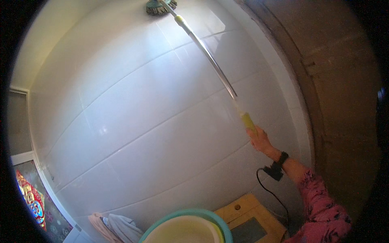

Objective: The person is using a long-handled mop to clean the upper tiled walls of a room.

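Note:
My right hand (259, 139) is closed around the yellow-green grip (248, 122) at the lower end of a metal pole (214, 63). The pole slants up and to the left across a pale tiled wall (146, 115). On its far end is a round scrubbing brush (158, 8) with a teal body and dark bristles, close to the upper wall and cut off by the top of the view. Whether the bristles touch the wall is hard to tell. My left hand is out of view.
Below are nested basins (226, 226), teal outside and pale inside, beside a wooden cabinet (243, 206). Towels (121, 224) hang low on the left. A decorated door (57, 194) stands at far left. A black cable (273, 194) hangs from my wrist device (275, 170).

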{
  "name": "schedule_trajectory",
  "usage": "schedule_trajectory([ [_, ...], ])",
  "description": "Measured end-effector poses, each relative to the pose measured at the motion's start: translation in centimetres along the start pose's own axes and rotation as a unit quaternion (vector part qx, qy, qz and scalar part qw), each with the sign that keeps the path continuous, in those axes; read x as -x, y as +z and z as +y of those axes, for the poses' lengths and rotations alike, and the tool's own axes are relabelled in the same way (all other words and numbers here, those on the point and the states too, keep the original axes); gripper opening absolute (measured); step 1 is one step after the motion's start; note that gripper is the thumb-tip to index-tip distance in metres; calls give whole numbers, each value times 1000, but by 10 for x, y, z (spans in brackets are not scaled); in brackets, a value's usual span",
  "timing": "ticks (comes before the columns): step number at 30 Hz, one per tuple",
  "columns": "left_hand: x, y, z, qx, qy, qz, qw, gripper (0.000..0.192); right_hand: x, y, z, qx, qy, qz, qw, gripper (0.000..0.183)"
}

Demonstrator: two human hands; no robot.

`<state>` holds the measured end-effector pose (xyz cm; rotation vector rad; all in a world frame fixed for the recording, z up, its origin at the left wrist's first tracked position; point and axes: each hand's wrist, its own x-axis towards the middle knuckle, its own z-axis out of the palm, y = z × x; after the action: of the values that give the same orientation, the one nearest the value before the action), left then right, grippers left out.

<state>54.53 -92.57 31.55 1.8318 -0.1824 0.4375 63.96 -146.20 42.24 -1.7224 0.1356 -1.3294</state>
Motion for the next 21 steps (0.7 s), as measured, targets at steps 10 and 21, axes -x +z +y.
schedule_trajectory([
  [10, 0, -2, -6, 25, -7, 7, 1000, 24, -30, -12, 16, -70, 16, 6, 997, 36],
  [21, -8, -4, 0, 6, -13, 14, 1000, 25, -105, -71, -21, -55, 73, 57, 994, 38],
])
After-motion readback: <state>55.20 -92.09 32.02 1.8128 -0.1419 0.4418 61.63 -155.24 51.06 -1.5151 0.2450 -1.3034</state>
